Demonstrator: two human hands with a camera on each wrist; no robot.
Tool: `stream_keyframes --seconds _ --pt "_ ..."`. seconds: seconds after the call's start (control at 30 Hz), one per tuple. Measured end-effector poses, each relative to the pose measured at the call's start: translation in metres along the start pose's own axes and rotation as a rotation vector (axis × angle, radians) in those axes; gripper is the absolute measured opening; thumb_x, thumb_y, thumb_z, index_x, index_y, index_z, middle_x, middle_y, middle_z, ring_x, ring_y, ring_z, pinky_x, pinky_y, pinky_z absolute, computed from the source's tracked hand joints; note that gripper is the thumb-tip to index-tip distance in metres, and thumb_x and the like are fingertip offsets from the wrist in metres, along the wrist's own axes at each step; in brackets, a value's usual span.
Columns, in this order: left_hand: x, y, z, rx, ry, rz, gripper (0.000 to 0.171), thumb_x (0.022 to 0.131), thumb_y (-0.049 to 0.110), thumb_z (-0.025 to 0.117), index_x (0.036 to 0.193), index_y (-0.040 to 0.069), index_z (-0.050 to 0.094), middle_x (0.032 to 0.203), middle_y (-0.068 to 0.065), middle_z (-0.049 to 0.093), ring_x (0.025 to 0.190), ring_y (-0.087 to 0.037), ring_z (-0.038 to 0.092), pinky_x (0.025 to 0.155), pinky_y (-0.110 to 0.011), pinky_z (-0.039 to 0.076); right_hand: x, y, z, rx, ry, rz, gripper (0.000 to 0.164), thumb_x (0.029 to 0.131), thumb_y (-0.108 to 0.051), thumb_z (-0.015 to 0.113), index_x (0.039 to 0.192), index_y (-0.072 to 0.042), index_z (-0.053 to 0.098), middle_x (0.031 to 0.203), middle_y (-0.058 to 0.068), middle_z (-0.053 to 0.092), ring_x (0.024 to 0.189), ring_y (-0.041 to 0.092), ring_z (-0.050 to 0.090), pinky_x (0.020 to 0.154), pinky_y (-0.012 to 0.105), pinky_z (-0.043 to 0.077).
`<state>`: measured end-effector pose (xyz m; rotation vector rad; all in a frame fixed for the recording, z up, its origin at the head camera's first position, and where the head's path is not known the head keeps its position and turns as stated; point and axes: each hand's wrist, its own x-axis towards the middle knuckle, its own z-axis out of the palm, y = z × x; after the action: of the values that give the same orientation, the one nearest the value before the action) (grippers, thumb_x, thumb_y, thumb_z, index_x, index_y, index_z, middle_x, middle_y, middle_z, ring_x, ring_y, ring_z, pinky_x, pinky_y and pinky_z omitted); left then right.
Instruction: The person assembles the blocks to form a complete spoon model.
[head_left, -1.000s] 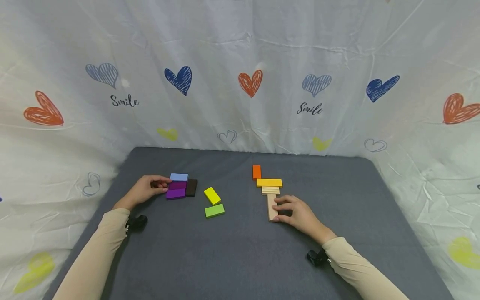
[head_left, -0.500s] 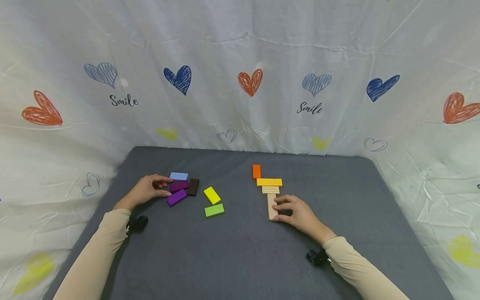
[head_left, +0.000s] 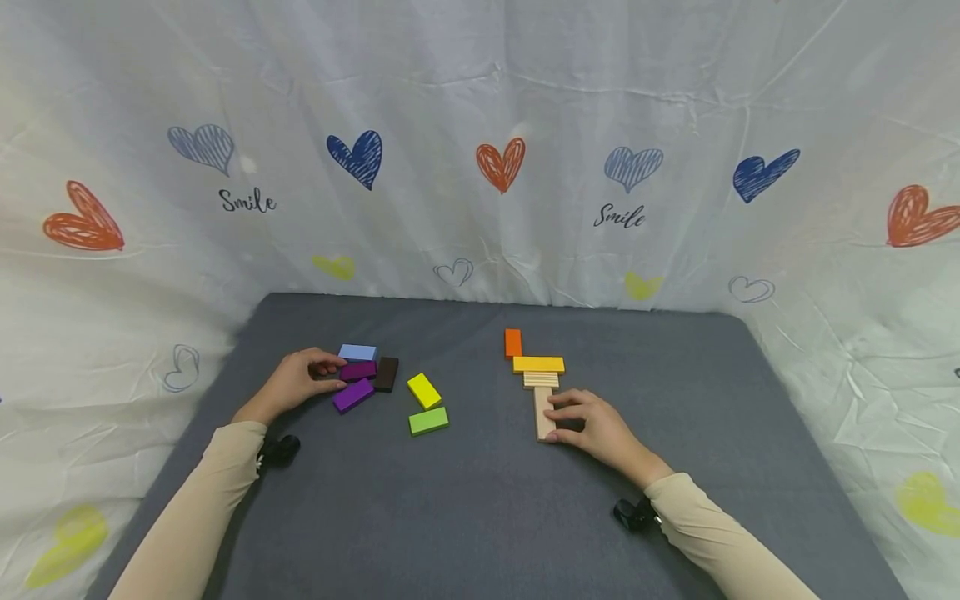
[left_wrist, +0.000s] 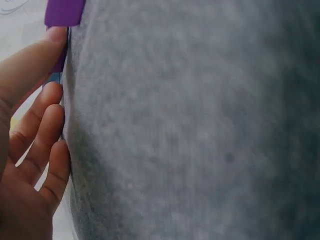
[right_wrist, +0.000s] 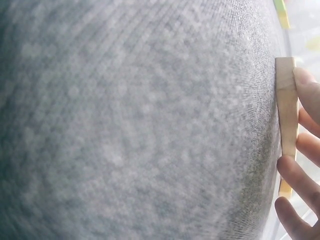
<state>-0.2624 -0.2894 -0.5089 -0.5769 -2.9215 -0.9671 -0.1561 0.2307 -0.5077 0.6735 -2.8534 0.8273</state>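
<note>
On the left side, thumb and fingers of my left hand [head_left: 300, 379] pinch the left end of a plum-coloured wooden block [head_left: 360, 372]. Just below it a brighter purple block [head_left: 353, 396] lies at a slant near the thumb; a light-blue block [head_left: 357, 352] sits above and a dark brown one [head_left: 386, 374] to the right. My right hand [head_left: 596, 425] holds a long plain wooden block [head_left: 543, 413], thumb near its front end, fingers farther along. Above that block, in a line, are a stack of thin plain pieces [head_left: 541, 380], a yellow-orange block [head_left: 538, 365] and an orange block [head_left: 513, 343].
Between the hands, a yellow block [head_left: 424, 391] lies angled with its lower end by a lime-green block [head_left: 428, 421]. The grey cloth table [head_left: 480, 517] ends at a white curtain [head_left: 480, 225] printed with hearts. Black cameras are strapped at both wrists.
The left thumb has slipped between the two purple blocks; the lower one has turned aslant and the brown block has shifted slightly right. My right hand has stayed still.
</note>
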Motion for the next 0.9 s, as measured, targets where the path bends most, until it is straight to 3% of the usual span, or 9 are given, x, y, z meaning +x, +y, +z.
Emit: stream_keyframes --seconds 0.27,0.53,0.73,0.9 --pt "0.001 0.003 -0.005 0.009 0.037 -0.006 0.035 0.080 0.026 0.083 0.111 0.011 0.075 0.095 -0.006 0.074 0.082 -0.009 0.066 0.072 -0.022 0.052 0.000 -0.003 -0.003 0.016 -0.011 0.000 0.040 0.077 -0.035 0.083 0.113 -0.021 0.077 0.126 -0.003 0.068 0.117 0.021 0.062 0.099 0.045 0.051" --pt "0.011 0.023 -0.012 -0.040 0.012 -0.040 0.039 0.083 0.032 0.081 0.116 0.013 0.074 0.101 -0.008 0.073 0.089 -0.019 0.069 0.074 -0.027 0.054 0.000 -0.002 -0.004 0.017 -0.020 0.014 0.040 0.077 -0.036 0.082 0.114 -0.021 0.076 0.126 -0.004 0.067 0.118 0.020 0.062 0.099 0.045 0.051" --pt "0.032 0.054 0.003 -0.062 -0.009 0.017 0.037 0.085 0.032 0.078 0.117 0.016 0.073 0.105 -0.007 0.071 0.095 -0.023 0.066 0.086 -0.045 0.055 -0.001 -0.001 -0.004 0.017 -0.021 0.009 0.039 0.078 -0.036 0.082 0.114 -0.022 0.076 0.126 -0.004 0.067 0.117 0.020 0.062 0.099 0.045 0.051" --pt "0.060 0.084 0.024 -0.078 -0.008 0.078 0.035 0.084 0.029 0.079 0.116 0.014 0.073 0.101 -0.005 0.071 0.096 -0.023 0.065 0.090 -0.045 0.054 0.000 -0.001 -0.002 0.025 -0.004 -0.011 0.039 0.077 -0.035 0.083 0.113 -0.022 0.077 0.125 -0.004 0.068 0.116 0.021 0.063 0.097 0.045 0.052"
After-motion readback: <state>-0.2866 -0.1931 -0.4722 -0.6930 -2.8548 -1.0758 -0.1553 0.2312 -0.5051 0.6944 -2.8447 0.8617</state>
